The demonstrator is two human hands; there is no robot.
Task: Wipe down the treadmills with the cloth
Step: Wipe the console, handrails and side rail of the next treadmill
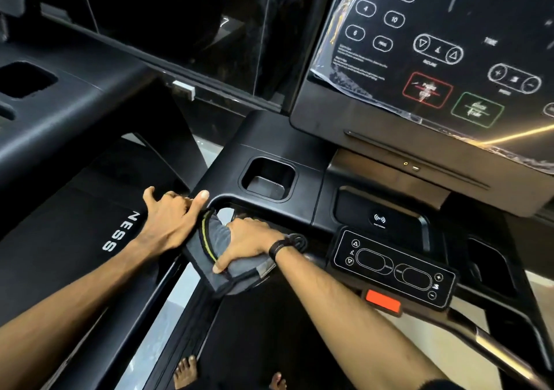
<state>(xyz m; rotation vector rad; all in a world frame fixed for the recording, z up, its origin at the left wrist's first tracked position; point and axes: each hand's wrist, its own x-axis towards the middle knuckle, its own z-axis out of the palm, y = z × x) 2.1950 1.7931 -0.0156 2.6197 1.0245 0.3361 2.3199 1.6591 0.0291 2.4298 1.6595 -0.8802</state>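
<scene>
I stand on a black treadmill whose console deck [302, 149] fills the middle of the head view. My right hand [248, 241] presses a folded grey cloth [209, 239] with a yellow-green stripe against the left handlebar, just below the deck's front edge. My left hand [171, 212] grips the left corner of the same deck, thumb up on its top, touching the cloth's upper edge. A black band sits on my right wrist.
The display panel [434, 53], still under plastic film, rises at upper right. A square cup holder [268, 178] lies behind my hands, a small control pad [392, 268] and an orange-red safety tab [382, 301] to the right. A second treadmill [60, 113] stands left. My bare feet show below.
</scene>
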